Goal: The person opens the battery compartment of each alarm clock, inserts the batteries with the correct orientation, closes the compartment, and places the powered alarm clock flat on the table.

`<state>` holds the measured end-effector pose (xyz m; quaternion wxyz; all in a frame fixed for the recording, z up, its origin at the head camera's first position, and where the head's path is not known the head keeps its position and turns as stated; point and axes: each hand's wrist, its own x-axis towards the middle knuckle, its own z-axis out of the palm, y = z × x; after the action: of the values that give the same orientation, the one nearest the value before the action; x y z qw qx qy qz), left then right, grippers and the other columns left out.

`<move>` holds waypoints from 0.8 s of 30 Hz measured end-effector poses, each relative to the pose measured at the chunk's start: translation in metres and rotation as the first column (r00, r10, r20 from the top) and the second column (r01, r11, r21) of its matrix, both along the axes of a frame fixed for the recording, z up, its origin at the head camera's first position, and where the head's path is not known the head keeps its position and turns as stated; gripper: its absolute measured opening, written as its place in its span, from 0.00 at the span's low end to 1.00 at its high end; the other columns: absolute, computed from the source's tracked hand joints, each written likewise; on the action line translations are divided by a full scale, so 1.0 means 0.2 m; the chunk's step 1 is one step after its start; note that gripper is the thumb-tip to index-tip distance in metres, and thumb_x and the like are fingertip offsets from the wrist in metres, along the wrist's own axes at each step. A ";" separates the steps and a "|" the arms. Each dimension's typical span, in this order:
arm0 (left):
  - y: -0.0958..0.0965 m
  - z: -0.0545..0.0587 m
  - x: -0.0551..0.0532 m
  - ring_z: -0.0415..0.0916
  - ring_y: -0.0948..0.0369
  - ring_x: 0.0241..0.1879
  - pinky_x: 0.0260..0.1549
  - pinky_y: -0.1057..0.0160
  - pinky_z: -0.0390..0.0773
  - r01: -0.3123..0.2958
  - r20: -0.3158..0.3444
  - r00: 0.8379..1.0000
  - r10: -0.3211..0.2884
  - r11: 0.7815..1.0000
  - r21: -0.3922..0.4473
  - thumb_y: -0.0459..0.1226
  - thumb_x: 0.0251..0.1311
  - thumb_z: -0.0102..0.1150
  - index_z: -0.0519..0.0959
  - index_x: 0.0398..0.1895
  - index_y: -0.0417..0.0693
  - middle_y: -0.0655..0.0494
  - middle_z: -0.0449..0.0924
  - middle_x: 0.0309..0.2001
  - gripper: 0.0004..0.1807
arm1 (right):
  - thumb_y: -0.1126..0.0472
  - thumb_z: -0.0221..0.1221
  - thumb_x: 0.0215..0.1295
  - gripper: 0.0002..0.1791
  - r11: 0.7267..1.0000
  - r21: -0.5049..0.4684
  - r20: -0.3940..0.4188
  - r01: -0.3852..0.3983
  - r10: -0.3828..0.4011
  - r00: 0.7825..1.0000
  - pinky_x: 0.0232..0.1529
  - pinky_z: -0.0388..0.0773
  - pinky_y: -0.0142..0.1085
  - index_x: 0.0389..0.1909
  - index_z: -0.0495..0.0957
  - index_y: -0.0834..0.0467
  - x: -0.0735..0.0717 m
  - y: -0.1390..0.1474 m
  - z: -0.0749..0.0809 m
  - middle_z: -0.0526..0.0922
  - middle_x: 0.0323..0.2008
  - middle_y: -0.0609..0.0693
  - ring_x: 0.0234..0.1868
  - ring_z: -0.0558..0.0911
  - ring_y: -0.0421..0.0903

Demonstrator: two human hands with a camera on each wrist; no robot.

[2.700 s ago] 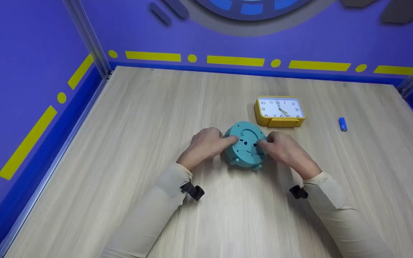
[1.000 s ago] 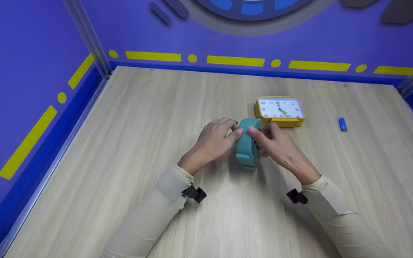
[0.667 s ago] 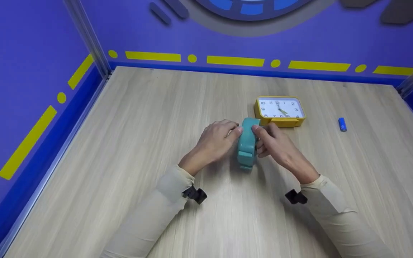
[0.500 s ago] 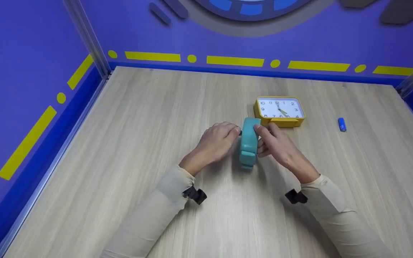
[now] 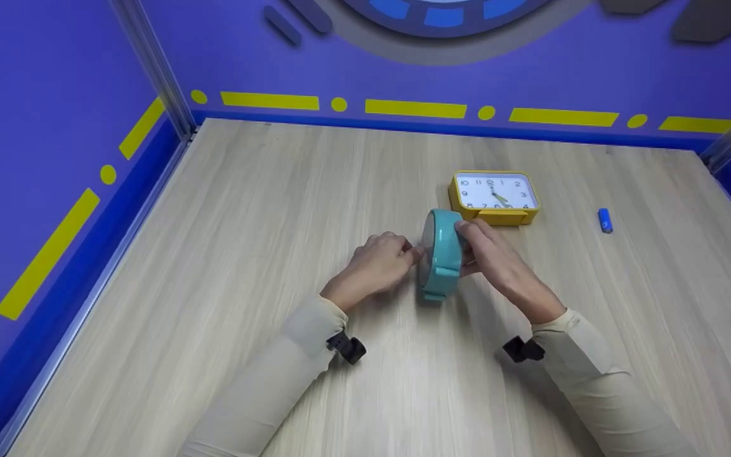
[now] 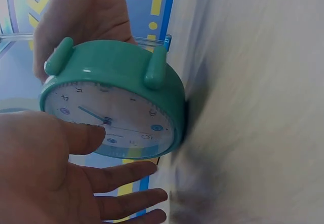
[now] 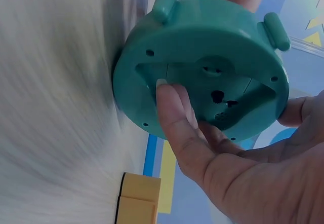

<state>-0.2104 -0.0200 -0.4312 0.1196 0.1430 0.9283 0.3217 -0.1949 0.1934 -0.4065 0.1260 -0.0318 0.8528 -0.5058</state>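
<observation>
A teal round alarm clock (image 5: 447, 244) stands edge-on in the head view, its dial toward my left hand. My right hand (image 5: 505, 273) grips it, thumb on the rim and fingers against the recessed back (image 7: 202, 41), which has several small holes. My left hand (image 5: 372, 263) is beside the dial. In the left wrist view its thumb overlaps the white dial (image 6: 126, 110), and the other fingers reach out straight below the rim, holding nothing. Two stubby teal feet (image 6: 157, 67) stick out of the clock's side.
A yellow rectangular clock (image 5: 495, 193) lies face up just behind the teal one. Farther right lies a small blue cylinder (image 5: 605, 220), like a battery. Blue walls (image 5: 340, 70) with yellow marks border the wooden table (image 5: 276, 190) at the back and sides.
The teal clock has turned from its back facing up to edge-on, and now its dial shows slightly on the left. My left hand has come off the rim and moved down beside the dial.
</observation>
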 end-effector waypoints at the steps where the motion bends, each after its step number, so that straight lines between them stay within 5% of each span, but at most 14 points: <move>1: 0.00 0.00 0.00 0.76 0.52 0.53 0.54 0.48 0.75 0.000 -0.001 1.000 0.000 1.000 -0.013 0.53 0.82 0.47 0.84 0.58 0.41 0.49 0.80 0.53 0.26 | 0.38 0.37 0.83 0.37 1.000 0.000 -0.001 -0.002 0.002 1.000 0.54 0.82 0.47 0.66 0.67 0.68 0.00 0.00 0.00 0.76 0.52 0.63 0.48 0.82 0.56; 13: 0.01 -0.02 0.01 0.71 0.48 0.66 0.64 0.44 0.67 -0.012 -0.008 1.000 0.012 0.998 -0.058 0.54 0.83 0.44 0.84 0.61 0.41 0.47 0.76 0.67 0.29 | 0.41 0.29 0.83 0.37 0.996 -0.065 0.093 0.061 -0.055 0.994 0.66 0.73 0.52 0.71 0.67 0.66 -0.03 0.04 0.01 0.74 0.63 0.63 0.58 0.77 0.55; 24: 0.01 -0.03 0.02 0.67 0.46 0.71 0.70 0.38 0.60 -0.017 -0.006 1.000 0.016 0.996 -0.086 0.60 0.80 0.47 0.83 0.53 0.42 0.44 0.71 0.72 0.31 | 0.49 0.37 0.87 0.26 0.983 0.156 -0.157 0.101 -0.076 0.985 0.47 0.75 0.44 0.68 0.67 0.65 -0.01 0.08 0.05 0.76 0.51 0.62 0.46 0.77 0.55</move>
<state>-0.2067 -0.0190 -0.4363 0.1206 0.1308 0.9427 0.2821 -0.1971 0.2086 -0.3957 0.0407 -0.0215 0.8990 -0.4355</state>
